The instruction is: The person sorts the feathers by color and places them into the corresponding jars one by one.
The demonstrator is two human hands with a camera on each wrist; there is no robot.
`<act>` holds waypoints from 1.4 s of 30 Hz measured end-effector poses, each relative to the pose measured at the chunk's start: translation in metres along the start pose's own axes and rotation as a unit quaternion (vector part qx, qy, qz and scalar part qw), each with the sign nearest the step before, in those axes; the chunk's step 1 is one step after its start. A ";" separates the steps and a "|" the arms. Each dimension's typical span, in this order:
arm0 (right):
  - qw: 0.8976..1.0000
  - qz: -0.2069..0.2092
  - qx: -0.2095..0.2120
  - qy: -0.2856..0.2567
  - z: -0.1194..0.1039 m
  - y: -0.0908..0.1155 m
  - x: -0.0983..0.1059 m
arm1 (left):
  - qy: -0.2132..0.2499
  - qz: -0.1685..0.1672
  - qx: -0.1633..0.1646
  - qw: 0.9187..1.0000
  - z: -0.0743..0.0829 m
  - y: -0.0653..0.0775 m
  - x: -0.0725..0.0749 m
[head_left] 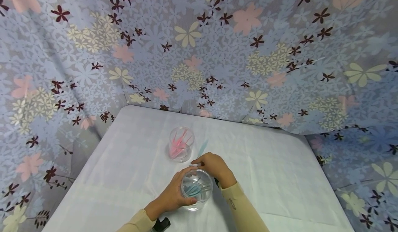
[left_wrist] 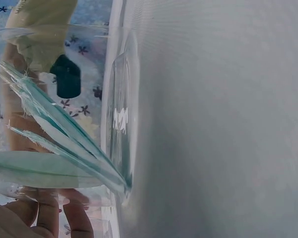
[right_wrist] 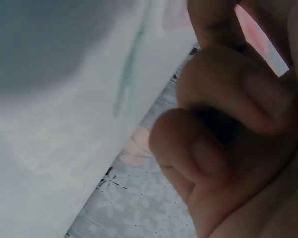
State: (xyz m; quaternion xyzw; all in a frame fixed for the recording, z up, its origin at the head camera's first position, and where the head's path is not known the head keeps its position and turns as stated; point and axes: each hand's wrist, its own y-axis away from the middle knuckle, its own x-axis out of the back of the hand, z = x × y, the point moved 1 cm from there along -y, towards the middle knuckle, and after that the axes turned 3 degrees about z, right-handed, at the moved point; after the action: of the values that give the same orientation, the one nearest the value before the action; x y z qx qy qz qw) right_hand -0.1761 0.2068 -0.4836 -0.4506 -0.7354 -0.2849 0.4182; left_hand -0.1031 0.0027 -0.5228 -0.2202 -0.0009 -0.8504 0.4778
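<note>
My left hand [head_left: 175, 191] grips a clear plastic cup [head_left: 203, 204] from its left side, thumb near and fingers at the far side. Inside the cup lie several teal feathers [left_wrist: 72, 131], their frayed ends leaning up its wall. My right hand [head_left: 216, 166] is just past the cup's far rim, its fingers [right_wrist: 208, 94] curled; whether they pinch anything is hidden. Another teal feather [head_left: 203, 147] shows just beyond the right hand; whether the hand touches it I cannot tell.
A second clear cup [head_left: 181, 158], holding pink feathers [head_left: 178, 145], stands farther back and left of the hands. White cloth covers the table [head_left: 267, 170]. A flower-patterned curtain [head_left: 217, 63] hangs along the back and sides.
</note>
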 end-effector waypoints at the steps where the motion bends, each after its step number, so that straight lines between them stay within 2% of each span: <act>1: 1.000 0.003 0.001 0.003 0.000 0.000 -0.002 | 0.001 -0.001 0.002 1.000 0.000 0.000 0.000; 7: 1.000 0.020 0.007 0.013 0.000 -0.001 -0.010 | 0.000 0.008 -0.007 1.000 -0.002 -0.002 -0.001; 17: 0.999 0.030 0.014 0.041 0.005 -0.002 -0.019 | 0.006 0.003 -0.011 1.000 -0.002 0.000 -0.001; 24: 0.998 0.037 0.030 0.051 0.005 -0.005 -0.019 | 0.007 0.004 -0.003 1.000 -0.001 -0.002 -0.001; 27: 0.997 0.034 0.039 0.052 0.004 -0.006 -0.020 | 0.002 0.007 -0.013 1.000 -0.002 -0.003 -0.002; 31: 0.997 0.030 0.037 0.060 0.003 -0.006 -0.021 | 0.005 0.004 -0.014 1.000 -0.004 -0.003 -0.002; 37: 0.995 0.036 0.043 0.079 0.003 -0.010 -0.021 | 0.015 -0.002 0.002 1.000 -0.004 -0.003 -0.001; 42: 0.996 0.030 0.041 0.068 0.004 -0.012 -0.021 | 0.019 -0.003 -0.002 1.000 -0.004 -0.003 0.000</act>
State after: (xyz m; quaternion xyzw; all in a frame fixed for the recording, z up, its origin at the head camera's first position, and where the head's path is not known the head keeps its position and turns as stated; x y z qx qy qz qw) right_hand -0.1838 0.1961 -0.5046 -0.4345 -0.7024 -0.2724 0.4936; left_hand -0.1069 0.0035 -0.5260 -0.2053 0.0096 -0.8557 0.4749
